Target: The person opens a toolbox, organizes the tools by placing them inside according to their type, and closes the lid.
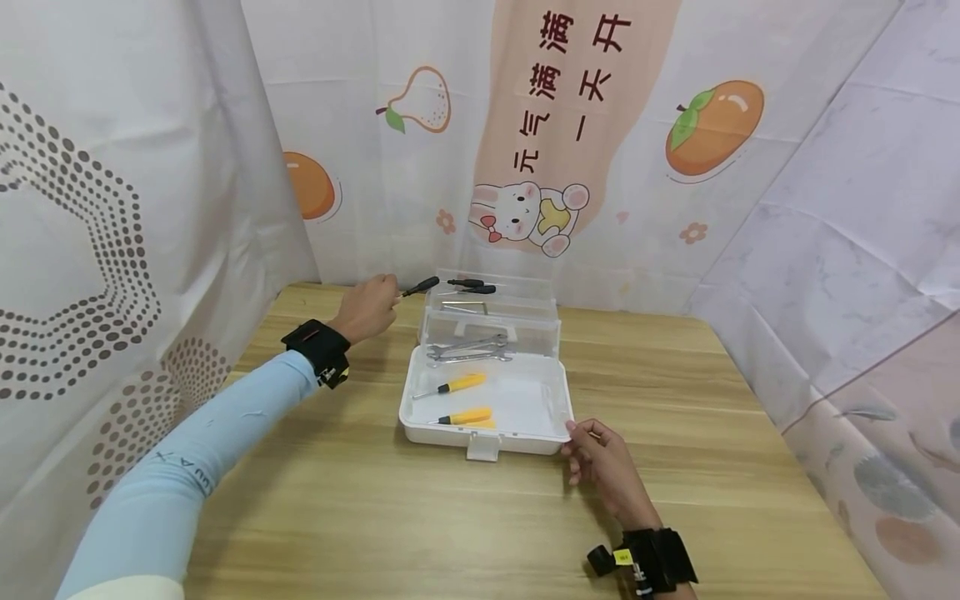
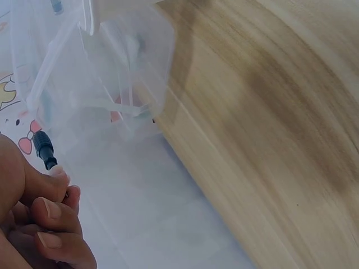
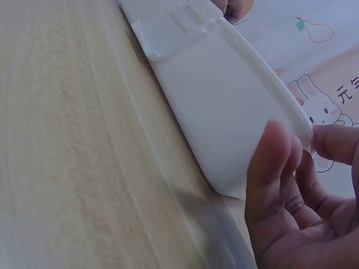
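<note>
My left hand [image 1: 367, 308] pinches a screwdriver [image 1: 422, 287] by its shaft, beside the back left of an open white toolbox [image 1: 525, 442]. The black handle points away from the fingers, toward the raised clear trays; the left wrist view shows this screwdriver [image 2: 44, 148] too. At the front right corner, my right hand [image 1: 603, 467] holds the toolbox rim between thumb and fingers. In the right wrist view the toolbox's white front wall [image 3: 219, 101] shows beside the curled fingers. Yellow-handled screwdrivers [image 1: 467, 382] lie in the bottom.
Black-handled screwdrivers [image 1: 478, 290] and a hex key [image 1: 465, 308] lie in the upper clear trays [image 1: 525, 287]. Wrenches [image 1: 471, 348] rest in the lower tray. A latch [image 1: 482, 447] hangs at the box front. Printed curtains [image 1: 420, 167] stand behind the wooden table [image 1: 375, 500].
</note>
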